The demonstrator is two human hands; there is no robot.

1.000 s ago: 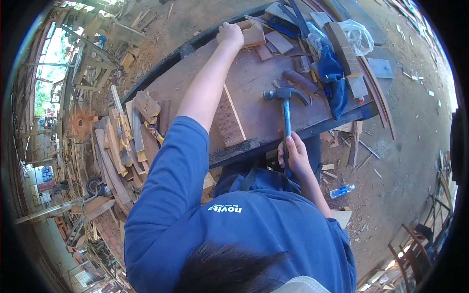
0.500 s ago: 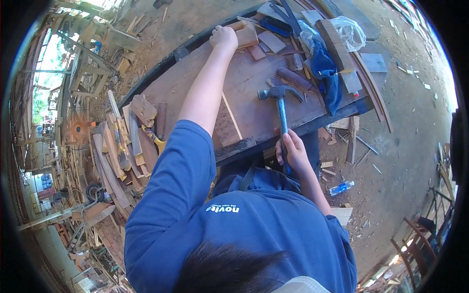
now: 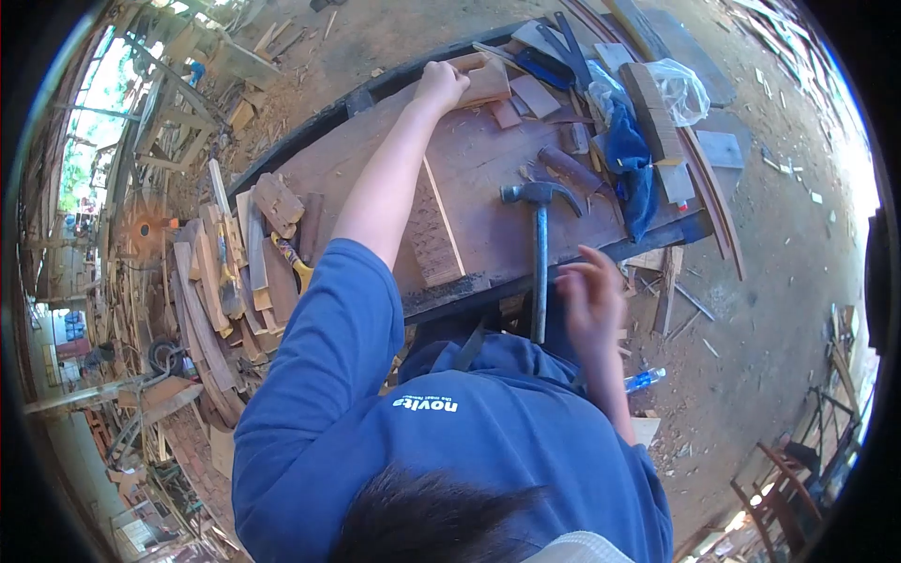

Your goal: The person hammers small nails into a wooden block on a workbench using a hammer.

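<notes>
My left hand [image 3: 443,86] is at the far edge of the workbench, its fingers curled onto the near-left end of a small box-like wooden piece [image 3: 486,84]. The fingertips are partly hidden. A claw hammer [image 3: 541,253] lies with its head on the bench and its handle sticking out past the near edge. Just right of that handle, my right hand [image 3: 591,296] is apart from it, slightly blurred, with fingers spread and nothing in them. Between my arms, a flat wooden board [image 3: 435,239] lies on the bench top [image 3: 366,141].
Scissors with yellow handles [image 3: 295,263] rest among wood offcuts [image 3: 221,272] at the left. At the right are a blue cloth [image 3: 629,174], a thick wooden beam [image 3: 650,113], a plastic bag [image 3: 680,92] and a handsaw [image 3: 572,52]. A bottle [image 3: 645,380] lies on the ground.
My right hand has let go of the hammer and moved right, its fingers opening. The hammer now lies on the bench edge. My left hand stays at the wooden piece, its grip slightly shifted.
</notes>
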